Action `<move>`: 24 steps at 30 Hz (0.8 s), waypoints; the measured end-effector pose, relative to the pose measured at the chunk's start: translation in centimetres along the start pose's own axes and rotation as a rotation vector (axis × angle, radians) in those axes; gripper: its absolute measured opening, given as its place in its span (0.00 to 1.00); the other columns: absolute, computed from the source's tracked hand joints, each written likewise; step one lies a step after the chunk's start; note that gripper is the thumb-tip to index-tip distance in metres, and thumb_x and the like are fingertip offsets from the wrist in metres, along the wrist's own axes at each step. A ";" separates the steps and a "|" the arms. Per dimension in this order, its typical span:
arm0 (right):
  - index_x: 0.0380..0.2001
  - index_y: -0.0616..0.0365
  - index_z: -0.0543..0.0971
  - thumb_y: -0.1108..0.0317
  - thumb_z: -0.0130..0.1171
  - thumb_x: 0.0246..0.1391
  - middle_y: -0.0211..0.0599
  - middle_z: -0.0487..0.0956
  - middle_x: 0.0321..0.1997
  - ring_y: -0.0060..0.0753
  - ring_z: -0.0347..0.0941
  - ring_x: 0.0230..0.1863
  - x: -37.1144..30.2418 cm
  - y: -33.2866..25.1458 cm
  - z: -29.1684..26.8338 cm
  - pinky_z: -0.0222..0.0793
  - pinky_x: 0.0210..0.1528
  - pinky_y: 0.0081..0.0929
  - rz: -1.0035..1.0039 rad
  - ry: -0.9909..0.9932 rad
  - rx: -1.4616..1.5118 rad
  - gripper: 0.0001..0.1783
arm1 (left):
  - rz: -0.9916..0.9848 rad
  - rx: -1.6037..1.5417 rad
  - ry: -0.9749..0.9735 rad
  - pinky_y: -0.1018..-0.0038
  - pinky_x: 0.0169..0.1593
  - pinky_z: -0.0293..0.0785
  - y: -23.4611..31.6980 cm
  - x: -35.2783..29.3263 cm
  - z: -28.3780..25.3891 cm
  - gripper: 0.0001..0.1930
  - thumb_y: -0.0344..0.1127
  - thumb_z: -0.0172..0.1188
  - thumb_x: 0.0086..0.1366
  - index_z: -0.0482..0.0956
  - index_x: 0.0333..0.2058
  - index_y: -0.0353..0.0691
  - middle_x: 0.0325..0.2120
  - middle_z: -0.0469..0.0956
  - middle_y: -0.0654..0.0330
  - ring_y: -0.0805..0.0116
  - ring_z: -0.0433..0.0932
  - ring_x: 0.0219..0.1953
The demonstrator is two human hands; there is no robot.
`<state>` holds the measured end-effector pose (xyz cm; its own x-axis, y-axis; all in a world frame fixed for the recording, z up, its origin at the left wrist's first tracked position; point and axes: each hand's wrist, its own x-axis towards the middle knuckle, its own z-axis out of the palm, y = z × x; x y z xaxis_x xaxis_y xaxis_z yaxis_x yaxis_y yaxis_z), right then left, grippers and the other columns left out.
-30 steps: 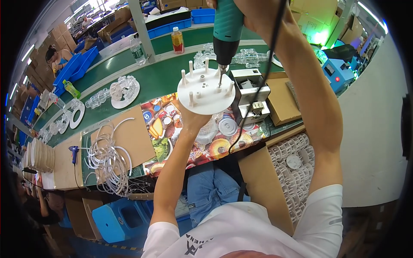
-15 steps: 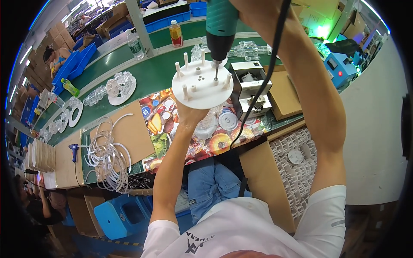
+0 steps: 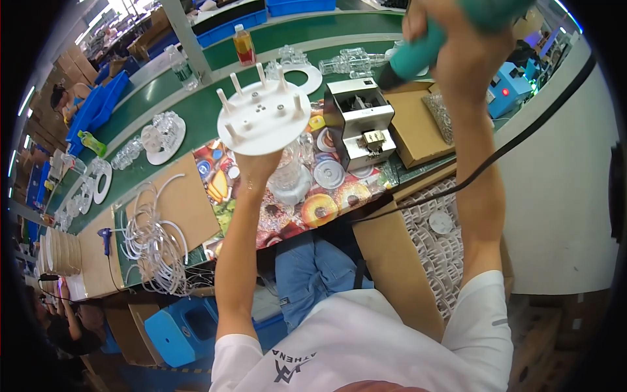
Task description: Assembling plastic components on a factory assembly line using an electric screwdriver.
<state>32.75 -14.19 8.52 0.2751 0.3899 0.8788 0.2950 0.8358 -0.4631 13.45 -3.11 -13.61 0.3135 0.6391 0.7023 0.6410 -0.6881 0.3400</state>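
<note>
My left hand [image 3: 259, 168] holds a round white plastic disc [image 3: 264, 124] from beneath, its fingers mostly hidden under it. Several upright pegs stand on the disc, and screws or small holes show near its middle. At the upper right, my right hand [image 3: 470, 55] is wrapped round a teal power screwdriver [image 3: 413, 57], slightly blurred. The tool's dark nose points down and left, away from the disc and above a metal screw feeder [image 3: 358, 98]. Beside my left hand, a clear plastic part [image 3: 289, 179] stands on the patterned mat [image 3: 274, 219]; whether it touches the disc, I cannot tell.
A cardboard box [image 3: 411, 134] holding a bag of small parts [image 3: 439, 116] sits right of the feeder. Clear tubing [image 3: 157, 245] lies coiled at left near a glue gun [image 3: 106, 238]. Clear assemblies on white rings [image 3: 166, 140] line the green bench. The black cord [image 3: 509, 147] crosses my right forearm.
The screwdriver has lifted off the disc and swung right with my right hand. The disc, in my left hand, sits further left and slightly lower in view. The view itself has shifted.
</note>
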 end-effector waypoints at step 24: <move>0.38 0.65 0.68 0.80 0.58 0.45 0.38 0.76 0.27 0.22 0.69 0.19 -12.7 15.2 -8.1 0.67 0.21 0.20 0.364 -0.115 -0.200 0.15 | -0.241 -0.412 0.074 0.77 0.36 0.68 2.1 1.8 -0.4 0.08 0.30 0.61 0.47 0.78 0.27 0.33 0.24 0.76 0.62 0.73 0.73 0.29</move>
<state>41.11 -9.59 -10.61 0.2935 0.6956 0.6557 0.3723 0.5486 -0.7486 15.07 -3.58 -11.39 0.1301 0.7811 0.6107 0.3541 -0.6119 0.7073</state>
